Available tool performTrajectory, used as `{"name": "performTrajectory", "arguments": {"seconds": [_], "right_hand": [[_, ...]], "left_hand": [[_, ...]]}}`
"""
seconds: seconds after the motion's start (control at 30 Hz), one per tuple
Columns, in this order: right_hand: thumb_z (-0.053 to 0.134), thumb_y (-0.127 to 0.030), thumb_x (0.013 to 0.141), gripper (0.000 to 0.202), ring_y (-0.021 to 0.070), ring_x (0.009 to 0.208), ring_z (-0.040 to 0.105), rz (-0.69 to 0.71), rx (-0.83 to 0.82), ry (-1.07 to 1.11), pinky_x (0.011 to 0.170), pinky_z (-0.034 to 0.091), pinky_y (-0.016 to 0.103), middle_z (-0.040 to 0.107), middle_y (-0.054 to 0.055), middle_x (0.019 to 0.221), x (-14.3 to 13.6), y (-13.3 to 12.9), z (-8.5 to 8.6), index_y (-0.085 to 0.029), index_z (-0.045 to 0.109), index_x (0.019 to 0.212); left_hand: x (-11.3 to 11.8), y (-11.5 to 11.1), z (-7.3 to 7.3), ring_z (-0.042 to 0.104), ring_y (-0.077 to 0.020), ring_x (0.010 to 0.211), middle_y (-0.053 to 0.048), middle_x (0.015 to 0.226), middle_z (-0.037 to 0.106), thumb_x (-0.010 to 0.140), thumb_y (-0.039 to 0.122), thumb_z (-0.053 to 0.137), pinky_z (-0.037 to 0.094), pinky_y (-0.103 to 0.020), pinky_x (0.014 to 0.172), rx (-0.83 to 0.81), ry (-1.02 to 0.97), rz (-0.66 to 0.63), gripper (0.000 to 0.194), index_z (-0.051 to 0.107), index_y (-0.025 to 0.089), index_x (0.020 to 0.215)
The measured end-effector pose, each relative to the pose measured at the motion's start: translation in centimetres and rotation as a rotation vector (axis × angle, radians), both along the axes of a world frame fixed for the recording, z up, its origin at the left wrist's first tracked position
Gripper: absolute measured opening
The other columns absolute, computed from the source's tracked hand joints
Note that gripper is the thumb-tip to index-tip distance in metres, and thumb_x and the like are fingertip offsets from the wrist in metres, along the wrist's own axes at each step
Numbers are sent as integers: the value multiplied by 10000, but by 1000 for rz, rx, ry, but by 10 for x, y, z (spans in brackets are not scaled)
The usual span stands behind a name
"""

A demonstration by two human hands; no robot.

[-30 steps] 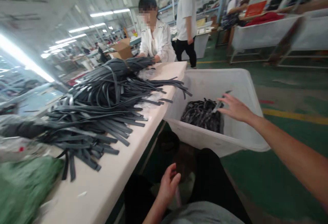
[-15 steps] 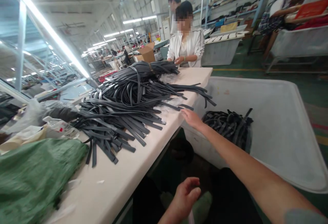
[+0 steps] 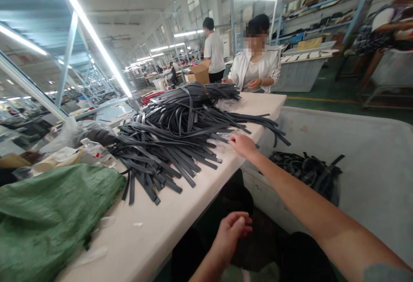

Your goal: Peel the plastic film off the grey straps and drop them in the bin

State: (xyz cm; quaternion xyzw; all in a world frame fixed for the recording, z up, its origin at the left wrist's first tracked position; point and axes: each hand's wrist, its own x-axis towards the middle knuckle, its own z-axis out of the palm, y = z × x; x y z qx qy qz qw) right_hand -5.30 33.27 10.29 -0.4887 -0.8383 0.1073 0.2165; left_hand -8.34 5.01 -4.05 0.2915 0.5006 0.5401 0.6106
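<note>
Basically, dark strips [image 3: 180,123] lay in a loose, tangled pile across the middle of the frame, on the pale table [image 3: 161,230], many ends fanned toward its near edge. Right hand [image 3: 242,145], center right, was at a strip end by that edge, fingers curled in narrow (couldn't tell if they pinched it). Left hand [image 3: 227,232] was low in the frame, off the table edge, loosely curled; couldn't tell whether thumb met fingers. White bin [image 3: 371,161] sat at right, just beside the table, with more dark pieces [image 3: 306,170] heaped inside. Green sack [image 3: 58,213] filled the lower left, clear bottle [image 3: 98,151] just behind it. Person in a white jacket [image 3: 258,69] was behind the table's far end, upper right; cardboard box [image 3: 199,73], upper middle.
</note>
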Motion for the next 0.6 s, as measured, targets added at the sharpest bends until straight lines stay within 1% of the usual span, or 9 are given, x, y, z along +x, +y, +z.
{"name": "performTrajectory", "arguments": {"seconds": [0.07, 0.17, 0.2, 0.27, 0.37, 0.4, 0.47, 0.53, 0.6], "right_hand": [[558, -252, 874, 157, 212, 833, 668, 58, -60, 50, 717, 459, 274, 732, 66, 822, -2, -18, 7, -195, 693, 819], [544, -254, 875, 152, 165, 665, 672, 178, -165, 129, 631, 454, 240, 710, 11, 672, -1, -52, 11, -202, 655, 785], [543, -254, 873, 147, 161, 645, 670, 211, -187, 156, 622, 457, 239, 709, 5, 667, 2, -65, 11, -204, 643, 778], [541, -271, 873, 137, 164, 643, 674, 266, -217, 199, 623, 469, 246, 712, 2, 689, 12, -92, 9, -213, 622, 779], [514, -347, 896, 159, 173, 616, 670, 322, -305, 290, 612, 493, 270, 706, -11, 701, 43, -133, 3, -239, 583, 802], [502, -375, 905, 173, 177, 607, 666, 330, -340, 318, 615, 499, 283, 702, -16, 702, 58, -147, 0, -249, 570, 810], [491, -427, 912, 204, 194, 617, 660, 317, -390, 335, 631, 502, 316, 691, -12, 701, 95, -171, -11, -264, 550, 805], [483, -473, 910, 238, 215, 640, 655, 267, -422, 280, 639, 498, 344, 682, 1, 691, 141, -191, -29, -280, 550, 789], [494, -521, 880, 273, 227, 621, 649, 192, -505, 234, 607, 510, 352, 673, 13, 661, 193, -206, -56, -294, 562, 746]], "left_hand": [[-7, 22, 18, 668, -223, 903, -162, 1118, 695, 752, 640, 674, 471, -312, 777, 31, -66, 63, 630, 666, 142, 1138], [-21, 61, 54, 651, -219, 1013, -156, 1230, 651, 831, 592, 617, 487, -287, 792, 77, -246, 180, 570, 612, 165, 1209], [-28, 74, 67, 652, -210, 1007, -150, 1224, 651, 863, 573, 586, 493, -278, 783, 90, -316, 212, 527, 609, 165, 1196], [-42, 98, 93, 664, -183, 921, -137, 1147, 670, 923, 539, 501, 507, -267, 746, 113, -445, 245, 445, 616, 152, 1110], [-67, 123, 126, 663, -155, 804, -112, 1025, 685, 980, 430, 434, 527, -269, 711, 148, -595, 368, 334, 602, 145, 1026], [-76, 128, 133, 658, -144, 773, -100, 982, 686, 991, 382, 421, 530, -264, 701, 151, -631, 422, 298, 598, 144, 1020], [-93, 133, 142, 637, -114, 705, -73, 885, 678, 1004, 307, 395, 530, -240, 678, 153, -677, 506, 261, 598, 142, 1010], [-103, 132, 143, 612, -84, 644, -42, 812, 660, 1009, 275, 383, 521, -210, 656, 154, -688, 544, 253, 601, 148, 989], [-102, 126, 137, 601, -67, 619, -21, 787, 650, 1009, 257, 389, 511, -189, 645, 150, -700, 566, 243, 607, 157, 976]]}}
